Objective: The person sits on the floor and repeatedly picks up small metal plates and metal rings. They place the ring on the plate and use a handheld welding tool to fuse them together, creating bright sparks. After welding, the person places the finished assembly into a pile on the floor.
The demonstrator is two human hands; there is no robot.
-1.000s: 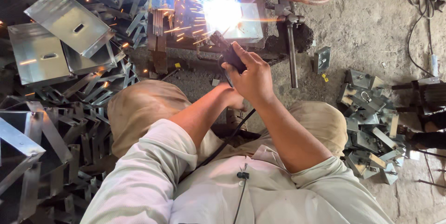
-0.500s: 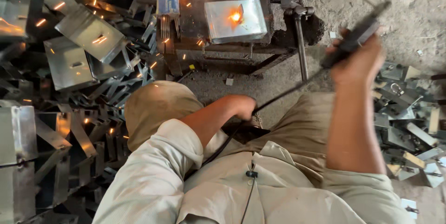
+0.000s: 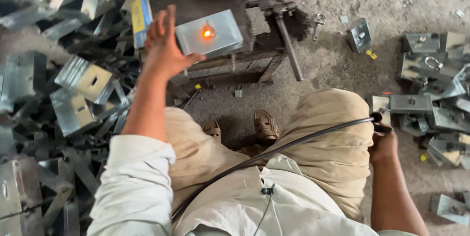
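Now my spread left hand (image 3: 164, 50) touches the plate's (image 3: 209, 33) left edge; right hand (image 3: 383, 143) grips the holder (image 3: 379, 118).

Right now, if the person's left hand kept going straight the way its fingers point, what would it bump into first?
The left hand points up and away, fingers open. Straight ahead, it would likely first meet the upright strip with yellow and blue faces. The shiny square metal plate with a glowing orange spot sits beside its thumb, though depth is unclear.

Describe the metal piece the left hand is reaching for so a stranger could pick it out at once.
Find the dark work stand ahead of the person's knees. On top lies a flat grey metal box, just right of the left hand. It alone carries a glowing orange spot.
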